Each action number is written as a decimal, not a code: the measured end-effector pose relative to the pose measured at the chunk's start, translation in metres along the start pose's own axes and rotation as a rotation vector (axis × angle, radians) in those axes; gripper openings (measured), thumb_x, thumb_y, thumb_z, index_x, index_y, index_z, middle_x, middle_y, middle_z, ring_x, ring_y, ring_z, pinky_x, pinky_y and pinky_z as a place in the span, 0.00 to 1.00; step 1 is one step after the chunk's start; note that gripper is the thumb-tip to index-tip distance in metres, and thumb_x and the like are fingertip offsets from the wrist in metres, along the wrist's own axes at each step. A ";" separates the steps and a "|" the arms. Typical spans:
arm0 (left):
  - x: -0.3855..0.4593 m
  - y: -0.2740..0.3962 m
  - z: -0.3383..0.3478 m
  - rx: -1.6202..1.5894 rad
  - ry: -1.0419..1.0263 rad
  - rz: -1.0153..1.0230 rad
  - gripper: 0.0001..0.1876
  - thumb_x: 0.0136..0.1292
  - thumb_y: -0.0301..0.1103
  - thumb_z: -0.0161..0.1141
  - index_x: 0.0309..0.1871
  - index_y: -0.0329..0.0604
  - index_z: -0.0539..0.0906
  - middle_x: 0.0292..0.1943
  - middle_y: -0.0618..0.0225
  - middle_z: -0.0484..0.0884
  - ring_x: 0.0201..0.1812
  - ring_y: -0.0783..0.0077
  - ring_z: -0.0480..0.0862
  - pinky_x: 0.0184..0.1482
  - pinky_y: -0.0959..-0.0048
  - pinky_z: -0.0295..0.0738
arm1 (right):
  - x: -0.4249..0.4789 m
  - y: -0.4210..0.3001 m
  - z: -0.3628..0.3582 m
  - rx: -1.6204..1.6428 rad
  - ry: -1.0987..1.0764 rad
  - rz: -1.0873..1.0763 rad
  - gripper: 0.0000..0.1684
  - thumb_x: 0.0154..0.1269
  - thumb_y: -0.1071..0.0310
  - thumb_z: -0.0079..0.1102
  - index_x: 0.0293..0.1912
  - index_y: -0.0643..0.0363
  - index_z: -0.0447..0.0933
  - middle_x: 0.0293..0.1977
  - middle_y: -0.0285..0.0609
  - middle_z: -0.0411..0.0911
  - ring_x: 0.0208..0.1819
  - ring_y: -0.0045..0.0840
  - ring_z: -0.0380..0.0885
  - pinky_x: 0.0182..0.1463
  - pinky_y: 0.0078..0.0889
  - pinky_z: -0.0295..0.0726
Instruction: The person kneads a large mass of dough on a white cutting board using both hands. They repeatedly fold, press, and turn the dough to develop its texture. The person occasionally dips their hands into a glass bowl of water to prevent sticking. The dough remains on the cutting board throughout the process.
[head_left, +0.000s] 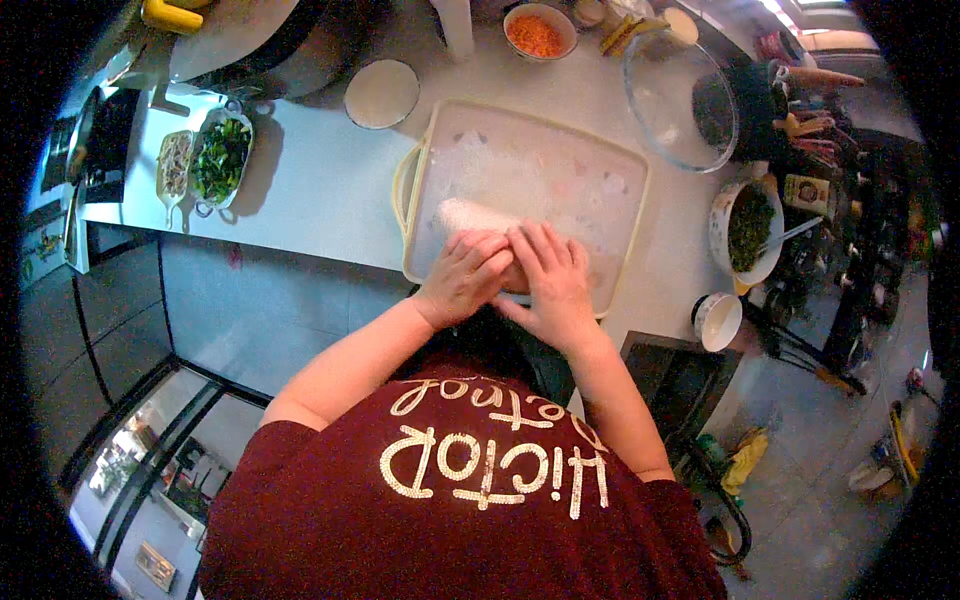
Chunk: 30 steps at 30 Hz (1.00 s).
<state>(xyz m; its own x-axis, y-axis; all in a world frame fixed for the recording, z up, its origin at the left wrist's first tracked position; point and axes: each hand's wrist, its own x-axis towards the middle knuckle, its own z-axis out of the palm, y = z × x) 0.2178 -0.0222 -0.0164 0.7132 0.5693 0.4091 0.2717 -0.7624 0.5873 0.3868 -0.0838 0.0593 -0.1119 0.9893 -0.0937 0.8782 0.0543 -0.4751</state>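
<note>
A pale, floury roll, apparently dough (466, 215), lies near the front edge of a light rectangular tray (517, 142) with a yellowish rim and a loop handle. My left hand (466, 274) bears down on it with curled fingers. Beside it, my right hand (551, 281) rests over the same mass, thumb low and fingers bent forward. The two hands nearly touch, and their fingers hide much of the dough. A browner patch of it shows between them. White smears of what may be flour cover the tray's surface.
A bowl of shredded orange food (535, 34) and a pale round bowl (382, 94) stand behind the tray. Right are a clear glass bowl (679, 105), chopped greens (750, 229) in a bowl, and a small white bowl (720, 322). Left is a dish of leafy greens (220, 157).
</note>
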 end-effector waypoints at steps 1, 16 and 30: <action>-0.006 0.001 -0.005 -0.008 -0.022 0.006 0.27 0.52 0.33 0.64 0.57 0.46 0.70 0.58 0.62 0.70 0.60 0.59 0.71 0.63 0.57 0.62 | -0.002 -0.001 0.003 -0.034 -0.015 0.001 0.47 0.46 0.56 0.70 0.66 0.49 0.62 0.62 0.45 0.63 0.65 0.43 0.61 0.63 0.56 0.59; -0.005 -0.022 -0.022 0.247 -0.089 -0.042 0.27 0.49 0.33 0.66 0.57 0.51 0.74 0.54 0.69 0.75 0.52 0.61 0.76 0.55 0.55 0.65 | 0.004 0.010 0.038 -0.262 0.324 -0.101 0.44 0.39 0.73 0.68 0.61 0.46 0.69 0.55 0.44 0.72 0.55 0.40 0.72 0.56 0.38 0.72; 0.059 -0.127 -0.086 0.207 0.217 -0.519 0.15 0.59 0.28 0.57 0.50 0.43 0.81 0.48 0.54 0.80 0.50 0.52 0.79 0.52 0.61 0.75 | 0.007 0.024 0.062 1.134 0.131 0.791 0.35 0.60 0.67 0.63 0.63 0.63 0.61 0.54 0.47 0.73 0.56 0.30 0.72 0.60 0.33 0.70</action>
<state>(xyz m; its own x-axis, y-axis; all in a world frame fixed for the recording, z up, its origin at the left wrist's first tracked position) 0.1702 0.1348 -0.0072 0.3116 0.9164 0.2512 0.6847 -0.3999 0.6093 0.3781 -0.0845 -0.0071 0.3320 0.7142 -0.6162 -0.1727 -0.5962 -0.7840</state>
